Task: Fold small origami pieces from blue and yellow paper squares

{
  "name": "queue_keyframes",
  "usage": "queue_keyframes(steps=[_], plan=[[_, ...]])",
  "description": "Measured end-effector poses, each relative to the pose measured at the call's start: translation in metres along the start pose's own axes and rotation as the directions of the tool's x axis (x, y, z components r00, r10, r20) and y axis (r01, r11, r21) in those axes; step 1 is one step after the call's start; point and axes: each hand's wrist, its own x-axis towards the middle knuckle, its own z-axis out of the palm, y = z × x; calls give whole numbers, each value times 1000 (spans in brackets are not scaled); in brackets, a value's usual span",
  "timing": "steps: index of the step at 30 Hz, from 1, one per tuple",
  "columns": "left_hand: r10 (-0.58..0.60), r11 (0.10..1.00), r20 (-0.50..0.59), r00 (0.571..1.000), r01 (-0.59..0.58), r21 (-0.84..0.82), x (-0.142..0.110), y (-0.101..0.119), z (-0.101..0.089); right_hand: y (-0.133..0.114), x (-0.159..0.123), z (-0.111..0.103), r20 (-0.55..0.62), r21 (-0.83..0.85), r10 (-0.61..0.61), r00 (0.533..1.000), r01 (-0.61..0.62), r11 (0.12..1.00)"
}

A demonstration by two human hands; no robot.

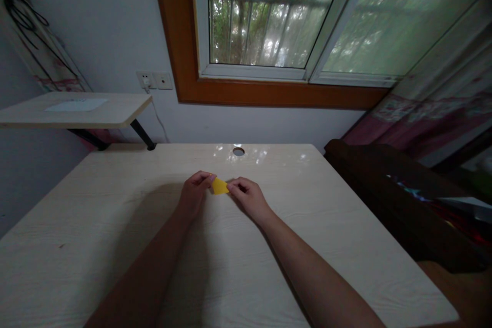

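A small piece of yellow paper (220, 186), with slanted edges as if folded, is held between my two hands above the far middle of the desk. My left hand (195, 189) pinches its upper left corner between thumb and fingers. At its right corner, my right hand (248, 196) grips it with thumb and forefinger, the other fingers curled in. Parts of the paper under the fingertips are hidden.
The pale wooden desk (238, 251) has a round cable hole (239, 151) near its back edge. A raised shelf (126, 113) on black legs stands at the back left, below a wall socket (154, 80). Dark wooden furniture (369, 179) adjoins the right side.
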Motion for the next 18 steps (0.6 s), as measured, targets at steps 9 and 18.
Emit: queue_keyframes(steps=[9,18], plan=[[21,999,-64,998,-18,41,3,-5,-3,0,2,0,-136,21,10,991,-7,1000],[18,991,-75,997,-8,133,2,-1,-3,3,2,-1,-161,120,58,985,-39,992]])
